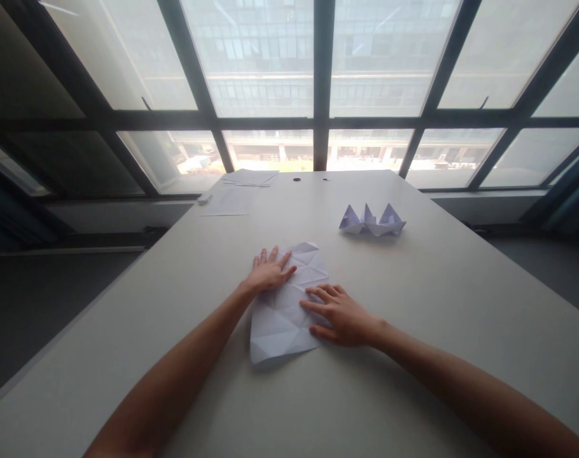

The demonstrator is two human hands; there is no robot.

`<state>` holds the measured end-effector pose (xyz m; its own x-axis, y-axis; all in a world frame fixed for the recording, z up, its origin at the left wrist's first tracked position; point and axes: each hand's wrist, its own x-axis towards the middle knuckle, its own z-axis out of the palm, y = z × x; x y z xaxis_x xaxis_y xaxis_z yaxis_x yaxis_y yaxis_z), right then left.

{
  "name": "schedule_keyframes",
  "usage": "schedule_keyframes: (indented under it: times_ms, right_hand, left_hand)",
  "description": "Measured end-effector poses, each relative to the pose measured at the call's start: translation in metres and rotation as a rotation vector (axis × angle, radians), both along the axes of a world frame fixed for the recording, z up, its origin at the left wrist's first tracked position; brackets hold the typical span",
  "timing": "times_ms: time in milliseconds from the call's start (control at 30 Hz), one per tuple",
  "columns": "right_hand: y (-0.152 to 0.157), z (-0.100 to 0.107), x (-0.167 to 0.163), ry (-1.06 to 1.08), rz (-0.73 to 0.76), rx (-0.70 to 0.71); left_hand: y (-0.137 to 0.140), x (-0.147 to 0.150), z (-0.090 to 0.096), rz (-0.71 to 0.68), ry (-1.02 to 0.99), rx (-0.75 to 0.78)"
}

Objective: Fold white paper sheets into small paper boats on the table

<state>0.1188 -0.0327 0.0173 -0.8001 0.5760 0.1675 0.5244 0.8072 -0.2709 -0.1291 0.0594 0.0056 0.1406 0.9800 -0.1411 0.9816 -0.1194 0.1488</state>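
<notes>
A creased white sheet of paper lies unfolded on the white table, crossed by many fold lines, its near edge and corners slightly lifted. My left hand rests on its upper left part with fingers spread. On the right edge of the sheet lies my right hand, palm down, its fingers stretched out and apart. Neither hand grips anything. Beyond my right hand stand folded paper boats, close together with pointed tops; I cannot tell whether they are joined.
Flat paper sheets lie at the table's far left, with a small white object beside them. A dark round cable hole is near the far edge of the table. Large framed windows rise behind it.
</notes>
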Motion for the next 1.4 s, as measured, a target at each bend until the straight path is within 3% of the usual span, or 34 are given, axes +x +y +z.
schedule_keyframes:
  times_ms: [200, 367, 567, 667, 800, 967, 1067, 1133, 1167, 1267, 1400]
  right_hand:
    - [-0.008, -0.003, -0.007, -0.022, -0.02, -0.028]
    - [-0.01, -0.006, -0.017, -0.002, -0.045, -0.025]
    - [-0.003, -0.005, -0.013, 0.196, -0.087, -0.011]
    - [-0.002, -0.007, -0.009, 0.162, 0.021, -0.006]
    - [-0.007, -0.007, -0.011, 0.103, 0.123, 0.022]
    - [-0.008, -0.002, -0.015, 0.094, 0.171, -0.004]
    - [-0.005, -0.003, -0.014, 0.219, 0.201, -0.102]
    - [0.001, -0.007, -0.013, 0.379, 0.146, -0.164]
    - [0.005, -0.009, -0.012, 0.467, 0.082, -0.174]
    - [0.028, -0.015, -0.002, 0.67, -0.2, -0.121]
    - [0.077, -0.012, 0.033, 0.73, -0.621, 0.012]
  left_hand:
    - [0.007, -0.014, 0.015, -0.046, 0.004, -0.01]
    - [-0.012, 0.016, 0.035, -0.134, -0.009, 0.128]
    - [-0.041, 0.053, 0.023, -0.09, -0.066, -0.119]
    - [-0.041, 0.043, 0.025, -0.161, -0.04, -0.17]
    - [-0.032, 0.021, 0.041, -0.227, 0.035, -0.306]
    - [-0.026, 0.021, 0.045, -0.241, 0.068, -0.22]
    - [-0.031, 0.034, 0.029, -0.061, 0.019, -0.089]
    - [-0.035, 0.042, 0.014, 0.093, -0.002, 0.019]
    - [-0.036, 0.045, 0.006, 0.093, -0.018, 0.066]
    - [-0.037, 0.048, -0.011, 0.079, -0.046, 0.174]
    - [-0.034, 0.049, -0.013, -0.067, -0.105, 0.328]
